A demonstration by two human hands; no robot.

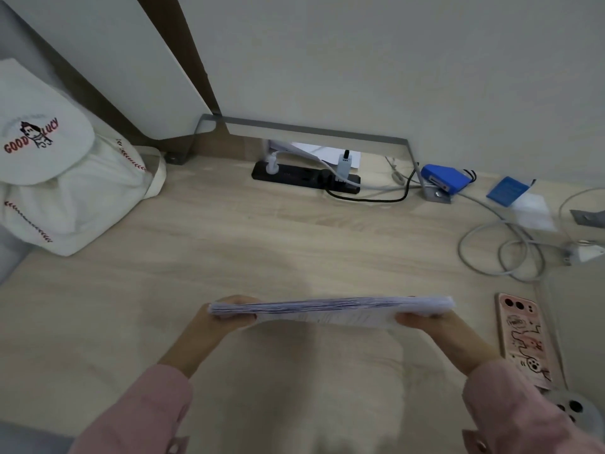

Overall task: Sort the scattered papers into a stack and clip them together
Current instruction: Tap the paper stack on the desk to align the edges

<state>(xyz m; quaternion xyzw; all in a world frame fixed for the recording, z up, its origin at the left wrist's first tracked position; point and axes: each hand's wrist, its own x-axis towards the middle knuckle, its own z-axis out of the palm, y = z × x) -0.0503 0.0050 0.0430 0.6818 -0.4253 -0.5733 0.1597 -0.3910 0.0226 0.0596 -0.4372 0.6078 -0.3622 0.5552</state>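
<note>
1. Papers (330,309), gathered into one stack, were held level above the middle of the pale wooden worktop (262,231); I saw the stack edge-on, with its near sheets sagging a little.
2. My left hand (216,326) was closed on the stack's left end, thumb below and fingers wrapped round the far side.
3. My right hand (435,329) gripped the stack's right end in the same way. Both arms wore pink sleeves (147,407).
4. To the right of the stack, a phone in a pink cartoon case (523,339) lay camera-side up on the worktop, apart from the papers.
5. At the back, against the wall, a black power strip (304,178) held several plugs, and grey cables (504,253) looped across the right side.
6. A blue box (442,178) sat near the cables at the back right.
7. On the left, a white cloth bag (65,191) printed with red lettering rested on the worktop, well apart from my hands.
8. I could not see any clip.
</note>
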